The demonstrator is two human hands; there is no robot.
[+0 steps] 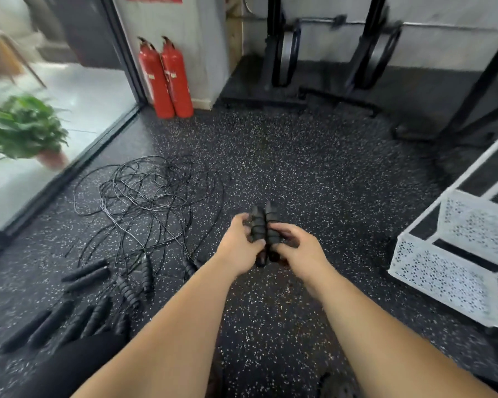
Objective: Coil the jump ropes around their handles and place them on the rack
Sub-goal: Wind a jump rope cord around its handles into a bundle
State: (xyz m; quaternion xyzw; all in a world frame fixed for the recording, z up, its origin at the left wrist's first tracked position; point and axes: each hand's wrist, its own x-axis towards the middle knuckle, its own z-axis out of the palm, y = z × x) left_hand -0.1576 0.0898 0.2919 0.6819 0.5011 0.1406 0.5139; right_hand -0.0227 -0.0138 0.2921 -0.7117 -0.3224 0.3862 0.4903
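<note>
Handles (266,225), two black ones side by side, are clamped in each grip, left hand (239,248) and right hand (302,254), over the floor (328,182).

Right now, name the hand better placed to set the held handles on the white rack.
Right, probably. The right hand grips the handles on the side nearer the rack; the left hand would reach across.

Pretty open speckled floor (342,196) straight across to the white rack (439,280) on the right; rope tangle (150,193) and loose handles (84,285) clutter the left.
</note>
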